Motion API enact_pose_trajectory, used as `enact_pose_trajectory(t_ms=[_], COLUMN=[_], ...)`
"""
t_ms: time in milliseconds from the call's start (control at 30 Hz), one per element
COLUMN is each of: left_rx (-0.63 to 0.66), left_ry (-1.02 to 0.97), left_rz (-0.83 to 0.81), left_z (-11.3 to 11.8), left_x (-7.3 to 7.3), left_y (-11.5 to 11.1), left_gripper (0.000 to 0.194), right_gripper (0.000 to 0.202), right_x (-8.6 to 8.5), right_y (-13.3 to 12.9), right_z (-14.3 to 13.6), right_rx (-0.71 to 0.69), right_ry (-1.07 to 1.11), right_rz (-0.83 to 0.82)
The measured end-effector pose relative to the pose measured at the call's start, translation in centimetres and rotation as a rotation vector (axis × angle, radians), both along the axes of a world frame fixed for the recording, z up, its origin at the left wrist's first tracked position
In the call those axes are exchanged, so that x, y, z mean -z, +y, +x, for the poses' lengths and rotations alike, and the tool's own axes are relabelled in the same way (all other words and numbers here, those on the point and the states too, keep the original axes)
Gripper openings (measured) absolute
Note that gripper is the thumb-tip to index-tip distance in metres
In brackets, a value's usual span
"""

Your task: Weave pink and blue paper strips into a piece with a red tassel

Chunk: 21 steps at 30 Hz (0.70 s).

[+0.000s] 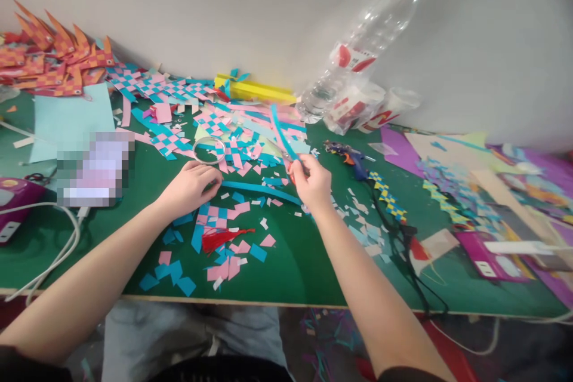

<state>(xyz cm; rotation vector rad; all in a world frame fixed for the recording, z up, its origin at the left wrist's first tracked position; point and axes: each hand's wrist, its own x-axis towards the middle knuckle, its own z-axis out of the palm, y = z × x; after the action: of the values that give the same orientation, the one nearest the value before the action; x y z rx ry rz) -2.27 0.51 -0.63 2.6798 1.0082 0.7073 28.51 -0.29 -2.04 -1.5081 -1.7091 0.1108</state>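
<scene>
My right hand (314, 184) is closed around red-handled scissors (290, 172), blades pointing up and left. A blue paper strip (283, 134) rises from the same fingers. My left hand (191, 188) has its fingers drawn together at the left end of another blue strip (259, 188), which stretches across toward my right wrist. Just beyond the left hand lies a roll of clear tape (209, 150). Below the strip are a pink-and-blue woven paper piece (213, 218) and a red tassel (221, 240), among scattered pink and blue scraps.
A glue gun (353, 161) with a dark cable lies right of my right hand. A phone (96, 168) on a cable is at left. Orange woven paper fish (58, 57) are piled at the back left. A large plastic bottle (367, 36) and cups stand against the wall.
</scene>
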Motion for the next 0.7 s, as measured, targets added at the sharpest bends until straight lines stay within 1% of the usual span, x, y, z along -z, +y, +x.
enact_pose_trajectory(t_ms=[67, 133, 167, 233, 267, 367, 433, 467, 500, 567, 633, 700], left_rx=[-0.02, -0.025, -0.022, -0.014, -0.011, -0.008, -0.009, -0.011, -0.016, -0.022, -0.017, -0.013], left_ry=[0.001, 0.002, 0.003, 0.005, 0.009, 0.024, 0.027, 0.026, 0.021, 0.018, 0.017, 0.009], left_rz=[-0.007, -0.01, -0.01, -0.011, -0.01, -0.005, 0.002, 0.002, 0.006, 0.005, 0.002, 0.005], left_z=[0.0, 0.0, 0.0, 0.0, 0.0, -0.1, -0.2, -0.2, -0.2, -0.2, -0.2, -0.1], left_x=[0.0, -0.1, 0.0, 0.0, 0.0, 0.0, 0.0, -0.1, -0.1, -0.2, -0.3, -0.4], left_y=[0.0, 0.1, 0.1, 0.1, 0.1, 0.0, 0.0, 0.0, 0.0, 0.0, -0.1, -0.1], left_gripper=[0.013, 0.013, 0.013, 0.014, 0.015, 0.016, 0.016, 0.016, 0.016, 0.017, 0.018, 0.018], right_gripper=[0.026, 0.026, 0.027, 0.031, 0.033, 0.042, 0.051, 0.057, 0.06, 0.053, 0.041, 0.031], right_x=[-0.6, -1.5, -1.9, -2.9, -3.2, -3.9, -4.1, -4.2, -4.4, -4.8, -5.1, -5.0], right_y=[0.2, 1.0, 1.8, 4.1, 5.7, 10.3, 12.0, 12.1, 11.6, 9.3, 5.5, 1.4], right_z=[-0.2, -0.8, -1.1, -1.4, -1.5, -1.4, -1.3, -1.5, -1.8, -2.8, -4.1, -5.4], right_rx=[-0.101, -0.226, -0.282, -0.368, -0.357, -0.098, 0.04, 0.066, 0.049, -0.071, -0.236, -0.285], right_ry=[-0.104, -0.19, -0.204, -0.204, -0.214, -0.156, -0.185, -0.219, -0.244, -0.272, -0.298, -0.303], right_rz=[-0.071, -0.152, -0.217, -0.366, -0.37, -0.126, -0.017, 0.018, 0.046, 0.087, 0.092, 0.116])
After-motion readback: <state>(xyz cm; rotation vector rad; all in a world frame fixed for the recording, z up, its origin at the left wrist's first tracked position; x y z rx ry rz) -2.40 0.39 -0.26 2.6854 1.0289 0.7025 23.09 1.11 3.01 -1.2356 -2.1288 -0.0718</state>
